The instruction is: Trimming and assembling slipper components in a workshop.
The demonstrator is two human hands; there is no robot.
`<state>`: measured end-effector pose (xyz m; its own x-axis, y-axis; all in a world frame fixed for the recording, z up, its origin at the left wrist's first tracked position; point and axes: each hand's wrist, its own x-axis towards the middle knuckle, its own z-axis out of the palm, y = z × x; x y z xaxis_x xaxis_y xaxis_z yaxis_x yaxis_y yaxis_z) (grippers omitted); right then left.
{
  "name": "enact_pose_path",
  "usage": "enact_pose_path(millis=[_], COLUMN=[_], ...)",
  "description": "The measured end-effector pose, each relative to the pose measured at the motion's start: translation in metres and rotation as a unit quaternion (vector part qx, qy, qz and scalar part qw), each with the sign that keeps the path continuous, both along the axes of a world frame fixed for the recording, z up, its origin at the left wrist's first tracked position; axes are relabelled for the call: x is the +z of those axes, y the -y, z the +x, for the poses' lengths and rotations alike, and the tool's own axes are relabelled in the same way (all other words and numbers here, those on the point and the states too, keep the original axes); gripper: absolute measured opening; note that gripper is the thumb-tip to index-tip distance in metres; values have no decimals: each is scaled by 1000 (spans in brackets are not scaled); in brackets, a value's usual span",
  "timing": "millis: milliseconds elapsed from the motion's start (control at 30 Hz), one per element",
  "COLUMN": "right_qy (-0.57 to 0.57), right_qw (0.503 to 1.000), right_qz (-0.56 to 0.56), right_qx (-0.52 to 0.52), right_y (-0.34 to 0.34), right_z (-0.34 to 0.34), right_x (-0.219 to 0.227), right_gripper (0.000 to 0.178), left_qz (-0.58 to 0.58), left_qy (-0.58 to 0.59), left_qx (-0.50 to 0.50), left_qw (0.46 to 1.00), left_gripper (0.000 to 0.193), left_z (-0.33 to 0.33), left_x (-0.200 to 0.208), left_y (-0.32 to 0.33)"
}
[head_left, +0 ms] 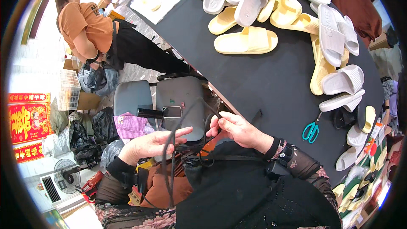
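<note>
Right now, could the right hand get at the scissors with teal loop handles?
Probably yes: the right hand holds a thin dark cord, but nothing bulky seems to block its way to the scissors.

Grey chairs point(179, 90) stand beside a dark table point(263, 82); a white wall point(32, 74) bears red posters point(40, 121).

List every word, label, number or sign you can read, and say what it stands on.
I won't copy wording; it's here:
Red poster: large gold characters.
Red strips: gold characters.
Grey slippers: raised letters on some.
Orange shirt: dark print, partly out of sight.
Yellow label: too small to read.
</note>
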<state>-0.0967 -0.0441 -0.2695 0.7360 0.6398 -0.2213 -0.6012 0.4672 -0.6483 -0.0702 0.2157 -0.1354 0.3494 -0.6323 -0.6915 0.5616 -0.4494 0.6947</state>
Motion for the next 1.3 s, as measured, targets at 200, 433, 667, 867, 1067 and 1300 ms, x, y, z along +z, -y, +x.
enact_pose_path(millis=[200, 433, 667, 867, 1067, 1300], right_qy=[-127, -159, -168, -194, -240, -271], right_qw=[981, 967, 970, 964, 953, 947], right_qz=[145, 198, 178, 182, 183, 172], right_qx=[36, 25, 7, -6, -14, -6], right_y=[-9, -20, -20, -22, -22, -24], right_z=[-5, -10, -11, -13, -16, -18], right_x=[-3, -7, -10, -14, -21, -26], right_gripper=[24, 24, 25, 25, 25, 25], left_qz=[-47, -69, -127, -172, -132, 63], left_qy=[-22, -62, -81, -129, -129, -65], left_qx=[36, 115, 143, 241, 359, 330], left_qw=[998, 989, 978, 946, 915, 940], left_gripper=[59, 52, 62, 69, 40, 30], left_z=[-2, -5, -12, -35, -56, -105], left_x=[-13, -21, -42, -62, -74, -96], left_y=[-18, -28, -43, -49, -59, -60])
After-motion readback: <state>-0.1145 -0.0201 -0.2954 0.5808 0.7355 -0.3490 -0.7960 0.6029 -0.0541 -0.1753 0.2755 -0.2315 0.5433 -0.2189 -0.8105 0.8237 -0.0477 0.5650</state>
